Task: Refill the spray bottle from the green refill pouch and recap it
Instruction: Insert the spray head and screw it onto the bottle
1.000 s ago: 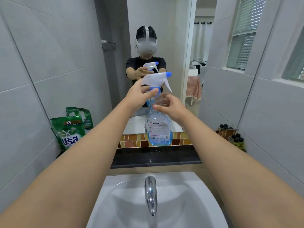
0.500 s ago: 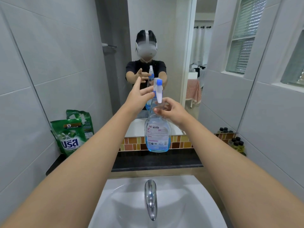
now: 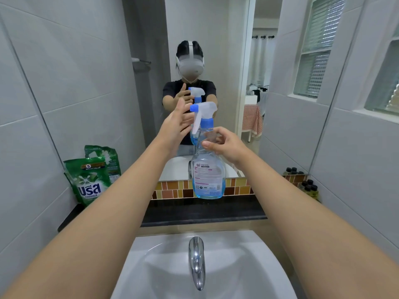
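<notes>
The lower edge of the spray bottle [image 3: 207, 175] is hiding whether it is resting on the dark counter [image 3: 203, 210] or hanging just above it; the right hand's fingers behind the neck are partly hidden too. The left hand [image 3: 176, 126] is reaching forward with fingers spread and loosely extended, fingertips lying beside the white trigger head [image 3: 204, 114], gripping nothing. The right hand [image 3: 224, 144] is curling around the bottle's clear neck, thumb and fingers closing on it below the blue collar. The bottle is standing upright at the counter's middle, showing pale blue liquid low in its body. The green refill pouch [image 3: 89, 182] is leaning against the wall at the counter's left end, its reflection behind it in the mirror [image 3: 216, 29].
</notes>
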